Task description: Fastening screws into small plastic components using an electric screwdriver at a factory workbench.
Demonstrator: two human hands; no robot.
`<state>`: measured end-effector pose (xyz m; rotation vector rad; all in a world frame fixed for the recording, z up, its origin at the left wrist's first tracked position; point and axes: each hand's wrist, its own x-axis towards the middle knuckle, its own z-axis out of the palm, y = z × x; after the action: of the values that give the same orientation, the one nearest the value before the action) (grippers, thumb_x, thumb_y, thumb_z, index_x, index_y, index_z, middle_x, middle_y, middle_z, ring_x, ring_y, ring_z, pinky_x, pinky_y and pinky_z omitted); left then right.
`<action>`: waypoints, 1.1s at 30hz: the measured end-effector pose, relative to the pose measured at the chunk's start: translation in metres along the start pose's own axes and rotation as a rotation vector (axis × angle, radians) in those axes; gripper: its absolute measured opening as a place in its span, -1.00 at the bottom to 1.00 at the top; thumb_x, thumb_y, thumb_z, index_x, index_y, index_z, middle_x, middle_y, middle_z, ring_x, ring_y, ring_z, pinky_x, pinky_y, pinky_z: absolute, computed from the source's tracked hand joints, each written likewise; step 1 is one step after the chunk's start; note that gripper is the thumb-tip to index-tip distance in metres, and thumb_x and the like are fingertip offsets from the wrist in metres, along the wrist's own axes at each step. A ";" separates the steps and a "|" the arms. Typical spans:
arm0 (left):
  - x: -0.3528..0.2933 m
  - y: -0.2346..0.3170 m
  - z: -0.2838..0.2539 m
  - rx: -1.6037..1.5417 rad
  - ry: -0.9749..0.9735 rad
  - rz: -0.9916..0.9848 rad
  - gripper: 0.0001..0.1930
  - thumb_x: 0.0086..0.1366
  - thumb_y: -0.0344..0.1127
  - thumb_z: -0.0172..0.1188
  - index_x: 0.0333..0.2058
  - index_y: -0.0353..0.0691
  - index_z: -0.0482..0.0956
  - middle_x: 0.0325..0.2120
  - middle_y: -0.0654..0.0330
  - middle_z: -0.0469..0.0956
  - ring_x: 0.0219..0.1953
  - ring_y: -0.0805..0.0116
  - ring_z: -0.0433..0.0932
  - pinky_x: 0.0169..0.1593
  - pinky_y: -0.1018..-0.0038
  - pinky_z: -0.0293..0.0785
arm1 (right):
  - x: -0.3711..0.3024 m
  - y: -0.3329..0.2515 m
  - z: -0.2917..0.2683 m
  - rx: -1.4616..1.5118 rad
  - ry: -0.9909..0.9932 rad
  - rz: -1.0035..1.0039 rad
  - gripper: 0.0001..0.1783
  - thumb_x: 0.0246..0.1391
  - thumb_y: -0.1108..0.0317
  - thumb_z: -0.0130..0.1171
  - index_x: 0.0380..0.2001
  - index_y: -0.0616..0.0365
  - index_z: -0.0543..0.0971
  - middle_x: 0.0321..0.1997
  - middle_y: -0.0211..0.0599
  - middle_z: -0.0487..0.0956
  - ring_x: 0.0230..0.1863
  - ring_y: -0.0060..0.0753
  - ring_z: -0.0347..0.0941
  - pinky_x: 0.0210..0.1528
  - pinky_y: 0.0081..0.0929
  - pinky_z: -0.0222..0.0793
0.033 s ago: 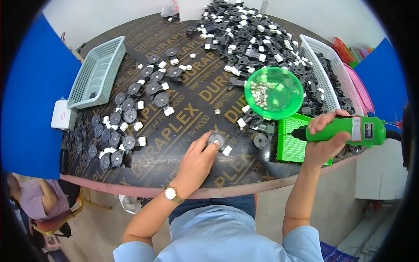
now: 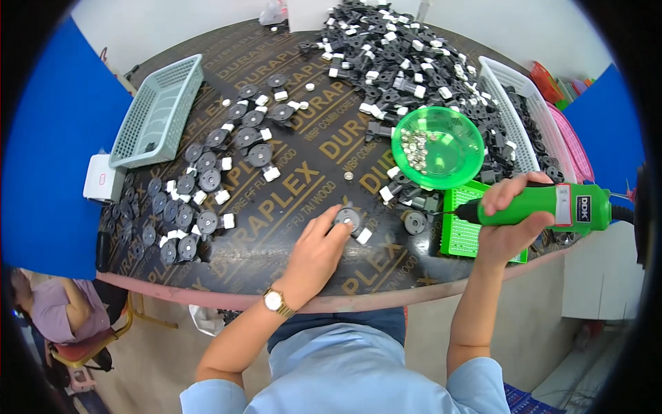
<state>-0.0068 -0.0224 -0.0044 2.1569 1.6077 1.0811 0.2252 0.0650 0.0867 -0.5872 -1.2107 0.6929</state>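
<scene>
My left hand (image 2: 318,250), with a gold watch at the wrist, has its fingers closed on a round black part (image 2: 348,219) with a white tab, which lies on the table. The fingertips hide some of its edge. In my right hand (image 2: 512,217) is a green electric screwdriver (image 2: 527,207), held level with its thin bit pointing left. The bit's tip is over the left edge of a green perforated tray (image 2: 465,238). Close to that tip lies another round black part (image 2: 415,223). A green bowl (image 2: 455,162) of small shiny metal pieces stands behind the tray.
A big pile of black-and-white parts (image 2: 393,62) covers the back right. Several round black parts (image 2: 207,181) lie in rows on the left, beside a pale basket (image 2: 155,121). A white basket (image 2: 514,110) borders the right side. A seated person (image 2: 62,310) is at far left.
The screwdriver has moved slightly left relative to the tray. The whole view has shifted a little. My left hand stays on the same black part.
</scene>
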 end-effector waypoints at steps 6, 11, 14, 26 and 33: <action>0.001 -0.012 0.007 -0.027 -0.011 0.034 -0.70 -0.05 -0.60 0.11 -0.26 -0.24 0.47 -0.07 0.00 0.39 -0.14 0.07 0.41 -0.06 0.31 0.37 | -0.028 0.027 0.085 0.309 -0.260 0.245 -0.20 -0.19 -0.30 0.20 -0.11 0.13 0.27 -0.67 -0.37 0.31 -0.72 -0.55 0.23 -0.69 -0.61 0.22; -0.001 -0.013 0.005 -0.020 -0.019 0.016 -0.69 -0.07 -0.58 0.09 -0.27 -0.22 0.50 -0.08 0.05 0.40 -0.17 0.11 0.41 -0.06 0.34 0.37 | -0.037 0.037 0.108 0.303 -0.360 0.300 -0.18 -0.23 -0.28 0.25 -0.15 0.18 0.26 -0.66 -0.32 0.37 -0.71 -0.53 0.28 -0.67 -0.60 0.24; -0.002 -0.014 0.004 0.000 -0.038 0.006 -0.70 -0.05 -0.56 0.08 -0.26 -0.21 0.51 -0.08 0.08 0.41 -0.19 0.15 0.40 -0.09 0.35 0.37 | -0.040 0.037 0.112 0.262 -0.398 0.317 -0.18 -0.24 -0.28 0.26 -0.16 0.19 0.26 -0.66 -0.31 0.37 -0.71 -0.53 0.28 -0.66 -0.60 0.25; 0.004 0.005 -0.010 -0.037 0.137 0.061 -0.76 0.01 -0.37 0.25 -0.29 -0.20 0.51 -0.15 0.09 0.43 -0.24 0.15 0.40 -0.19 0.34 0.35 | -0.033 0.020 0.105 0.260 -0.375 0.290 -0.18 -0.24 -0.32 0.21 -0.16 0.16 0.26 -0.69 -0.34 0.33 -0.75 -0.54 0.23 -0.71 -0.62 0.21; 0.005 0.012 -0.005 -0.161 0.132 -0.116 -0.82 -0.02 -0.40 0.29 -0.40 -0.22 0.52 -0.47 0.19 0.46 -0.41 0.20 0.42 -0.37 0.40 0.36 | -0.036 0.003 0.098 0.338 -0.352 0.216 -0.16 -0.17 -0.41 0.01 -0.15 0.17 0.21 -0.70 -0.38 0.28 -0.79 -0.59 0.16 -0.79 -0.65 0.16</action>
<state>-0.0008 -0.0230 0.0079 1.9016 1.6172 1.2917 0.1226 0.0443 0.0866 -0.3206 -1.3250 1.1944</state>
